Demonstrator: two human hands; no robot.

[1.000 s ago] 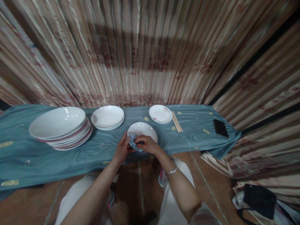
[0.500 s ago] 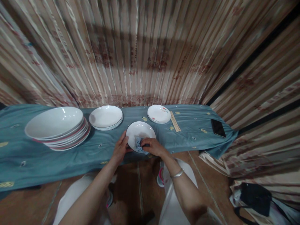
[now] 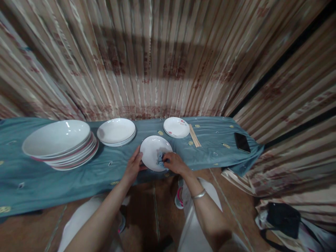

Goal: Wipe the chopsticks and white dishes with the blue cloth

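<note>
A white plate (image 3: 152, 147) is tilted toward me at the front of the cloth-covered table. My left hand (image 3: 134, 162) grips its left rim, thumb on the upper face and fingers underneath. In my right hand (image 3: 174, 163) is a bunched blue cloth (image 3: 160, 159), pressed against the plate's inner face at the lower right. The fingers of that hand are pinched round the cloth and hide part of it. Behind the plate to the right are small stacked flowered plates (image 3: 176, 127), with wooden chopsticks (image 3: 194, 135) lying beside them.
To the left stands a tall stack of large bowls and plates (image 3: 59, 138), beside a shorter stack of white plates (image 3: 117, 130). A black phone (image 3: 242, 142) lies near the right end of the blue tablecloth (image 3: 210, 154). Curtains (image 3: 147, 63) hang behind. A dark bag (image 3: 283, 220) rests at lower right.
My right hand has moved the blue cloth slightly to the right across the plate. My left hand keeps its hold on the rim. The whole view has shifted a little.
</note>
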